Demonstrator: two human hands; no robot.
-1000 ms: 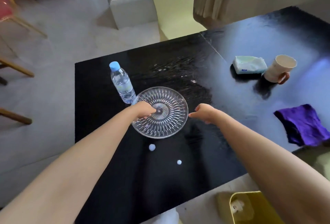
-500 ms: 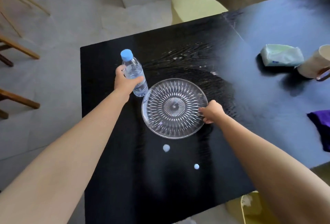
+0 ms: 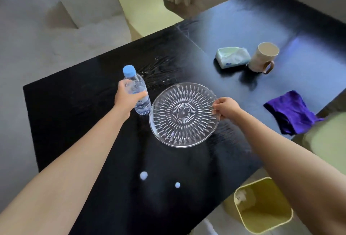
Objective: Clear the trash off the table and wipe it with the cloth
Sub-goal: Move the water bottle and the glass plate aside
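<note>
A clear patterned glass plate (image 3: 184, 114) is tilted slightly above the black table (image 3: 74, 107), and my right hand (image 3: 225, 108) pinches its right rim. My left hand (image 3: 127, 98) is wrapped around a clear water bottle (image 3: 137, 89) with a blue cap, just left of the plate. Two small white paper balls, one larger (image 3: 143, 175) and one smaller (image 3: 177, 185), lie on the table nearer to me. A purple cloth (image 3: 291, 112) lies crumpled at the table's right edge.
A tissue pack (image 3: 233, 57) and a beige mug (image 3: 263, 59) stand at the back right. A yellow-green bin (image 3: 262, 204) sits on the floor below the table's near right corner. A pale chair (image 3: 325, 137) is at the right edge.
My left hand left the plate and took hold of the bottle. My right hand closed on the plate's right rim and raised that side off the table.
</note>
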